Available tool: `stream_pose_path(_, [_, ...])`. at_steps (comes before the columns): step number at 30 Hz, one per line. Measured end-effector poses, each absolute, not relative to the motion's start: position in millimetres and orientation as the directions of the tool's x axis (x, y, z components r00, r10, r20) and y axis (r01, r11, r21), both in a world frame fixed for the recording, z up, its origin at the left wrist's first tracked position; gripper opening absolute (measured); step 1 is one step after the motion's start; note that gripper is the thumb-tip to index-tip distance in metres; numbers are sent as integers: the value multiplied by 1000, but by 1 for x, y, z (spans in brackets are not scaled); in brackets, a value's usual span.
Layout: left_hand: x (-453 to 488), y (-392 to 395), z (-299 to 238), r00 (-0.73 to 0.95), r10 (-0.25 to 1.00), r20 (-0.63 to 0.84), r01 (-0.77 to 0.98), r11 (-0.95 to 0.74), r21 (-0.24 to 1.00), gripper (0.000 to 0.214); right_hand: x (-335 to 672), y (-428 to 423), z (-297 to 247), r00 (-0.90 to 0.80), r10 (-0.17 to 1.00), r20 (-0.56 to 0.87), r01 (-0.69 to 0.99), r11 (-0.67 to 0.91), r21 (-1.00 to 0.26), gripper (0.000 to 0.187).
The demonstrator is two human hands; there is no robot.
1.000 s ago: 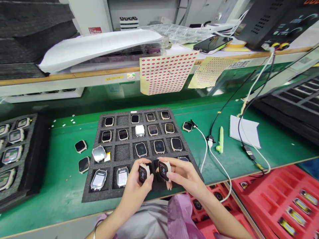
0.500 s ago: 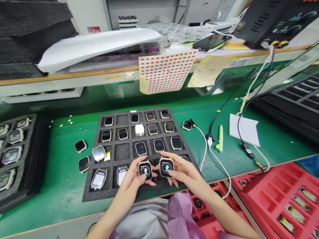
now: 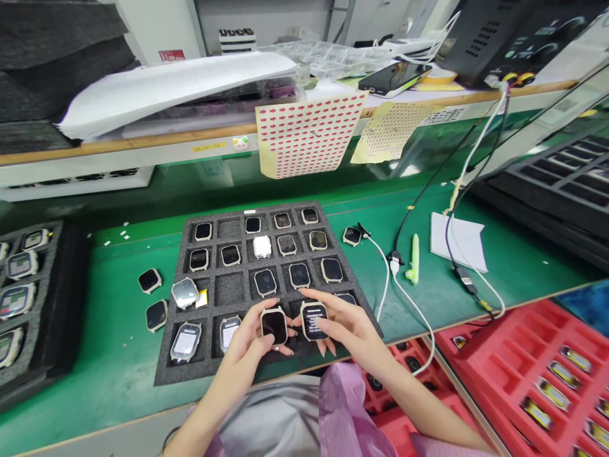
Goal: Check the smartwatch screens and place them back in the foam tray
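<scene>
My left hand [image 3: 253, 339] is closed around a smartwatch [image 3: 275, 325] without a strap, its thumb on the dark screen. Beside it, my right hand [image 3: 349, 327] grips a second smartwatch [image 3: 314, 317] whose lit screen shows lines of white text too small to read; the thumb rests on that screen. Both watches are held side by side above the front edge of a dark grey foam tray [image 3: 228, 291]. More watch cases sit in the tray's compartments, among them two with lit white screens [image 3: 186, 341] at the front left. A silvery watch case [image 3: 185, 293] lies tilted by a small yellow-and-white piece [image 3: 202, 298].
Two loose watches [image 3: 150, 280] lie left of the tray. To the right are another watch [image 3: 352, 235], a white cable [image 3: 419, 310], a green pen-like tool [image 3: 415, 260] and white paper [image 3: 457, 241]. Red trays [image 3: 504, 368] stand lower right; another foam tray [image 3: 52, 304] is at left.
The watch in my left hand has gone from a lit dial-like screen to dark. In my right hand, the screen has changed from a similar picture to lines of text. The view has shifted slightly.
</scene>
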State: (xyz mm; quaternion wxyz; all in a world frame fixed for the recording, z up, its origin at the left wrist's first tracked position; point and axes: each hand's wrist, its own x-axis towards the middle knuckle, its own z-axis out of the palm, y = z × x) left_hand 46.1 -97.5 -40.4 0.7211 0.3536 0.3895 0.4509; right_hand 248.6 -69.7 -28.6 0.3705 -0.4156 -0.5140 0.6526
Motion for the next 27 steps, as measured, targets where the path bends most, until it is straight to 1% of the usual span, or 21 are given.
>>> stream_pose_path(5, [47,-98,-42,288,930,-227,-368,327,871,38,247,-71,-28,-373,916,-151,-12,-167,-986,41])
stream_pose_path(6, [47,-99,-43,284,932,-225,-363,321,875,39,247,-72,-28,-392,910,-136,-10,-152,-988,44])
stream_pose_path(9, [47,-99,-46,252,944,-214,-355,296,887,40,251,-71,-26,-481,872,-84,17,-87,-996,66])
stream_pose_path(10, [47,-99,-47,237,948,-211,-356,287,889,40,252,-71,-25,-502,861,-77,67,-50,-996,69])
stream_pose_path(12, [48,-99,-48,213,955,-205,-361,271,892,40,254,-68,-23,-515,854,-65,250,77,-965,66])
stream_pose_path(13, [48,-98,-49,208,957,-203,-363,269,892,40,254,-66,-21,-521,853,-47,357,167,-919,61])
stream_pose_path(15, [49,-97,-50,205,957,-204,-367,269,890,41,256,-62,-16,-561,828,-7,526,350,-775,55])
stream_pose_path(17, [49,-97,-51,201,957,-207,-368,270,890,41,260,-59,-10,-617,787,12,602,482,-636,55])
stream_pose_path(19, [49,-98,-52,188,960,-207,-359,264,895,42,268,-58,-4,-626,780,10,669,544,-507,53])
stream_pose_path(20, [49,-99,-53,181,961,-207,-348,259,901,42,274,-58,-2,-597,802,12,723,545,-425,46])
stream_pose_path(21, [50,-100,-53,171,963,-209,-332,256,908,43,279,-59,-1,-550,835,19,785,524,-330,35])
stream_pose_path(22, [51,-100,-54,159,964,-211,-314,252,915,45,284,-61,-2,-494,869,28,842,486,-233,22])
stream_pose_path(23, [54,-101,-55,142,966,-214,-298,248,922,46,289,-64,-4,-429,902,38,892,430,-136,14])
stream_pose_path(24, [57,-100,-57,125,968,-217,-287,245,926,48,292,-66,-8,-390,920,40,918,392,-63,10])
stream_pose_path(25, [62,-99,-59,109,971,-214,-285,237,929,50,293,-69,-14,-393,919,23,919,393,-28,8])
stream_pose_path(27, [73,-94,-63,93,974,-207,-296,225,928,51,291,-71,-26,-338,939,66,941,335,54,18])
